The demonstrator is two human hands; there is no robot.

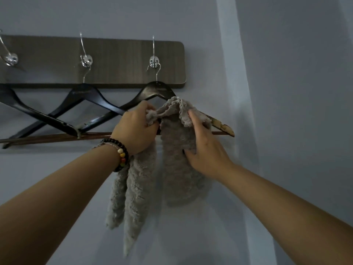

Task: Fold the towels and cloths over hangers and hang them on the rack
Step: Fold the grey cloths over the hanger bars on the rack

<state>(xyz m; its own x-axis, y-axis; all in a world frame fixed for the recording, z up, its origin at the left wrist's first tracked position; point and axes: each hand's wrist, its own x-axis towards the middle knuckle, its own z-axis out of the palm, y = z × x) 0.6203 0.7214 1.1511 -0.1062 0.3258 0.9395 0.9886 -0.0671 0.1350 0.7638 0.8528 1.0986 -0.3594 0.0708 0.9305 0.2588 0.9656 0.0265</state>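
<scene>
Both arms reach up toward the rack [114,60], a dark wooden board on the wall above the hands, with 3 metal hooks in view. The left hand [135,127] wears a bead bracelet [120,153] at the wrist and has its fingers closed around a bunch of the grey towel [177,169] at the hanger's bar. The right hand [202,148] is just beside it, thumb and fingers pinching the towel's ruffled top edge while the palm lies against the hanging cloth.

The towel is draped over the bar of the hanger [156,90], which hangs from the hook [154,63] straight above the hands. 1 length of towel drops below the right hand; 2 narrower lengths trail down under the left wrist. The hanger's right tip [225,129], worn pale, juts out past the right hand.

To the left of the left hand, 2 more dark hangers [82,96] hang bare from the rack, their arms crossing. Whether the towel sits evenly on the bar I cannot tell; the hands cover that spot.
</scene>
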